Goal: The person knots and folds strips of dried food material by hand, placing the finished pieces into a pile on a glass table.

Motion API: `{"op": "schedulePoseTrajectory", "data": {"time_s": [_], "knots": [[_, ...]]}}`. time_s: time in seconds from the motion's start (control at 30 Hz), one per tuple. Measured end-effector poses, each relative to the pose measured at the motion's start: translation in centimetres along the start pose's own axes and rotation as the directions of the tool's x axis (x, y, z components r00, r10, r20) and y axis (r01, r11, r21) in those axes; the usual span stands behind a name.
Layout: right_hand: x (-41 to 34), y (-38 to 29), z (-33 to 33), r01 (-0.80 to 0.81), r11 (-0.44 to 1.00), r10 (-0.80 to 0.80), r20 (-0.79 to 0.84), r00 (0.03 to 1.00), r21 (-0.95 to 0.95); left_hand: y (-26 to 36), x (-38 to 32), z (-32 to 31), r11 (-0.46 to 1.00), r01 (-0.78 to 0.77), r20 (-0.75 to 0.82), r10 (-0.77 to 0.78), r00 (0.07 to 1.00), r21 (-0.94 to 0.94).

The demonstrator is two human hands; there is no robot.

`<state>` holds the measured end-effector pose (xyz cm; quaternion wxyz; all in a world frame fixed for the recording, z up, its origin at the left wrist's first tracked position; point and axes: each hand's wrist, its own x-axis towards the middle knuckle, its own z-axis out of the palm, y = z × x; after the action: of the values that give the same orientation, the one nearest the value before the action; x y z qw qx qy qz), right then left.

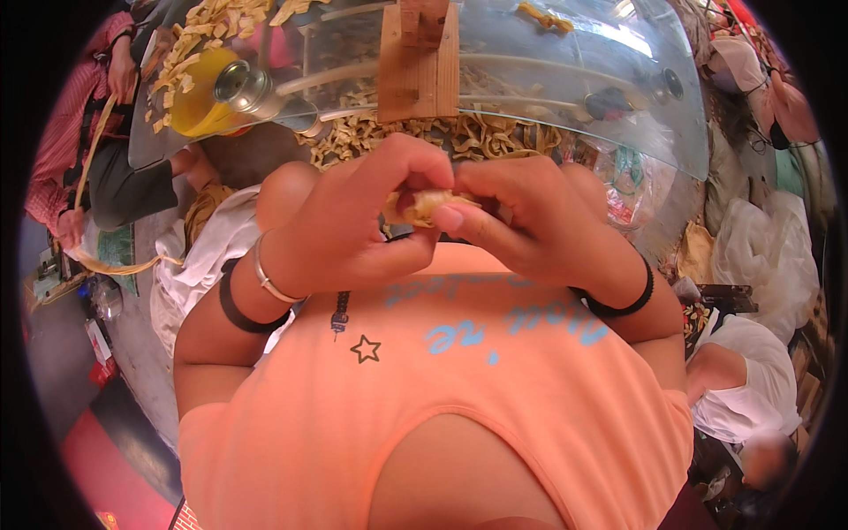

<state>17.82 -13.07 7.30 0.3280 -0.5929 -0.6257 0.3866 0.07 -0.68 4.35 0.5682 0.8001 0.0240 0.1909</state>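
Note:
Between my two hands, in front of my chest, is a small folded piece of pale yellow strip material. My left hand curls around its left side, fingers and thumb bent inward. My right hand pinches it from the other side, the thumb lying over its front. The palms and several fingertips are hidden. Just beyond the hands, a wooden block stand rises at the edge of a glass tabletop. Many curled yellowish strips lie below the glass edge.
Folded yellow pieces are heaped on the glass at the left, near a metal-capped support and a yellow round object. A co-worker at the left holds a long strip. Plastic bags lie at the right; other people sit there.

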Motion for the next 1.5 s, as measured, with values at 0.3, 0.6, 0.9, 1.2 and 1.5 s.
{"op": "schedulePoseTrajectory", "data": {"time_s": [0.3,0.6,0.9,1.2,1.5], "knots": [[-0.3,1.0,0.4,-0.015,0.745,-0.033,0.06,0.998,0.667,0.5,0.5,0.4,0.908,-0.022,-0.221,-0.078,0.972,-0.418],[1.5,5.0,-0.5,-0.348,0.752,0.169,0.346,0.923,0.56,-5.3,-0.4,-0.9,0.937,0.259,-0.099,-0.289,0.952,-0.236],[6.2,17.1,-8.9,-0.252,0.84,-0.167,-0.671,0.722,-0.48,-5.5,-0.8,-0.9,0.944,0.296,0.002,-0.299,0.954,0.146],[4.4,15.5,-7.4,-0.183,0.866,0.019,-0.336,0.942,-0.464,-5.7,-3.2,-1.0,0.86,0.51,-0.108,-0.504,0.857,0.027],[1.7,2.7,-0.8,0.242,0.768,-0.47,-0.264,0.842,-0.593,-3.3,-0.8,-1.1,0.939,0.305,0.022,-0.312,0.95,0.161]]}}
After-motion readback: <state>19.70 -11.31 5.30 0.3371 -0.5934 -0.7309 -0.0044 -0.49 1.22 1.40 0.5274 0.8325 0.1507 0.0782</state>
